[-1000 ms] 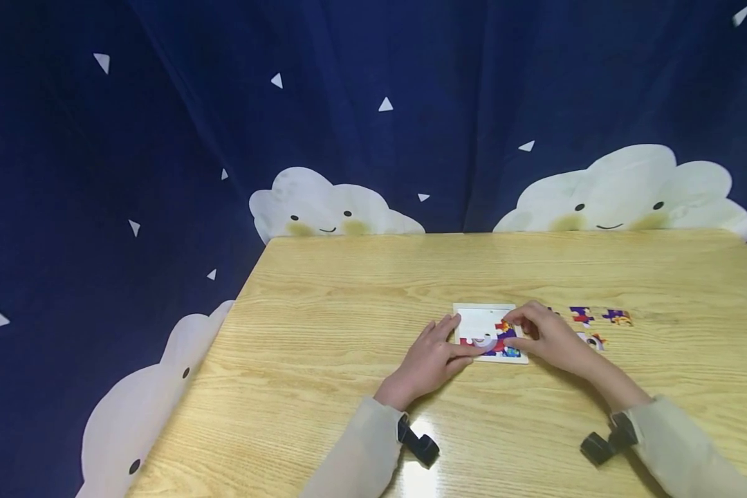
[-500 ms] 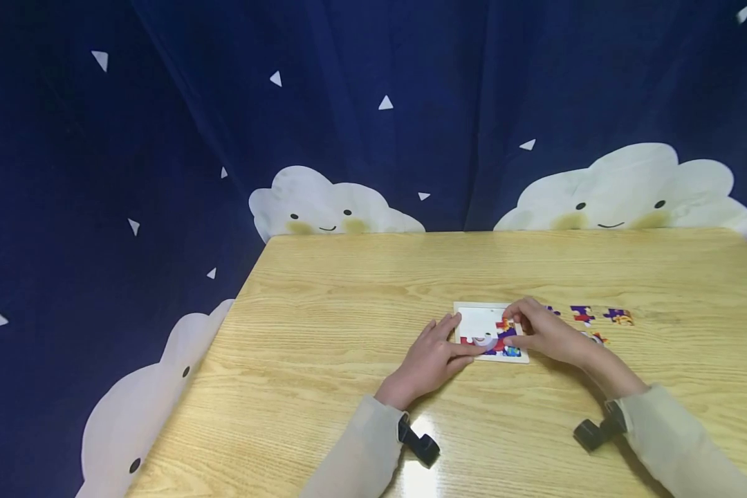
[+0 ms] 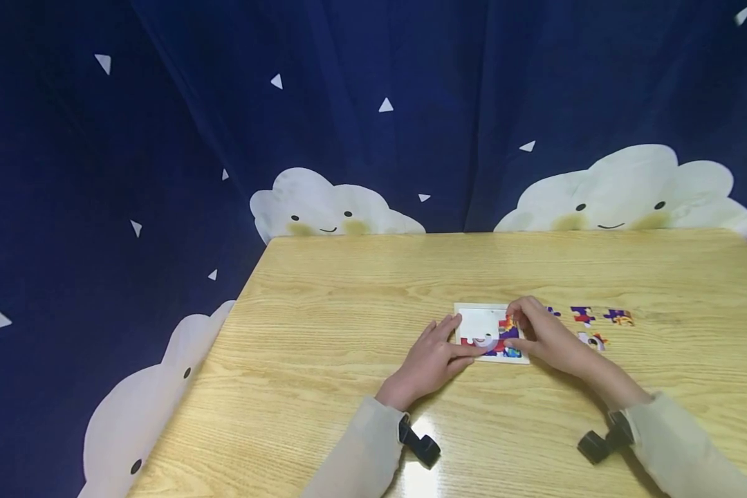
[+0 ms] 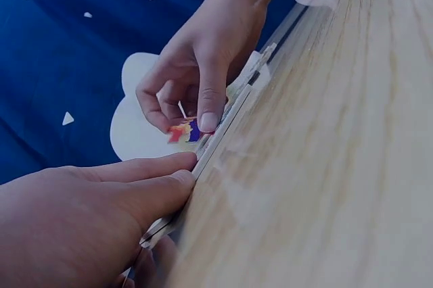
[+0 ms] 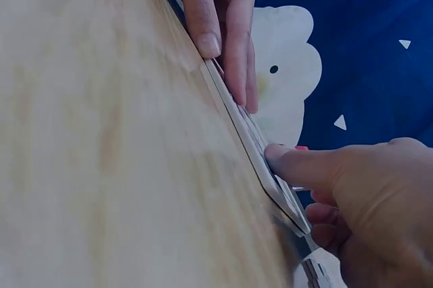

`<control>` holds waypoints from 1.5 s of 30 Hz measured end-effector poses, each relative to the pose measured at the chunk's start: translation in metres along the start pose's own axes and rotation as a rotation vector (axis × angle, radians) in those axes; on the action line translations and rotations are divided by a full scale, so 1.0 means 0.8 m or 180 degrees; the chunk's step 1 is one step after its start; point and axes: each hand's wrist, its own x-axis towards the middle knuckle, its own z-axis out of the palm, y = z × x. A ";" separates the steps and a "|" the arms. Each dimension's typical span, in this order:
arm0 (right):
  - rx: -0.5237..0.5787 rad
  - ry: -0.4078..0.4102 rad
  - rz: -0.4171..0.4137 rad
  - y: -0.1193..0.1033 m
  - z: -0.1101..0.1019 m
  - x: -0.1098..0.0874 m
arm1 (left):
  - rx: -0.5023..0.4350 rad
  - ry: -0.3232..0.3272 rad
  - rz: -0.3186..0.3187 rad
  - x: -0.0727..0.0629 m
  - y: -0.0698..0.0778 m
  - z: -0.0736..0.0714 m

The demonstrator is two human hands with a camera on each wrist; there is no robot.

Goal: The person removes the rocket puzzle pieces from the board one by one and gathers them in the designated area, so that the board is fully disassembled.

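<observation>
In the head view a small white-framed jigsaw puzzle (image 3: 481,305) lies on the table, with colourful pieces along its lower part and right side. My left hand (image 3: 428,358) rests on the frame's left and lower edges, fingers fairly straight. At the right side my right hand (image 3: 550,339) pinches a purple, red and orange puzzle piece (image 4: 193,131) between thumb and fingers; the left wrist view shows it tilted over the board. The right wrist view has my left thumb on the frame edge (image 5: 247,140). Fingers partly hide the piece's far side.
Several loose puzzle pieces lie right of the frame, among them a purple and red piece (image 3: 582,315), a purple and orange piece (image 3: 618,317) and a white one (image 3: 591,340). A dark blue curtain (image 3: 361,138) with clouds hangs behind the wooden table (image 3: 324,332).
My right hand shifts only slightly, and the pinched piece turns and settles a little at the board's upper right. The left hand stays in place.
</observation>
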 end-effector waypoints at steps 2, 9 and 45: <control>-0.0042 0.0086 -0.0110 -0.001 0.002 -0.003 | -0.0003 0.0006 0.0003 0.000 0.000 0.000; -0.0156 0.0374 -0.0478 -0.003 0.007 -0.014 | -0.0043 0.0008 -0.0005 -0.001 0.000 0.001; 0.0797 0.0565 0.0213 -0.007 0.002 -0.025 | 0.0077 -0.0066 -0.0083 0.000 0.001 0.000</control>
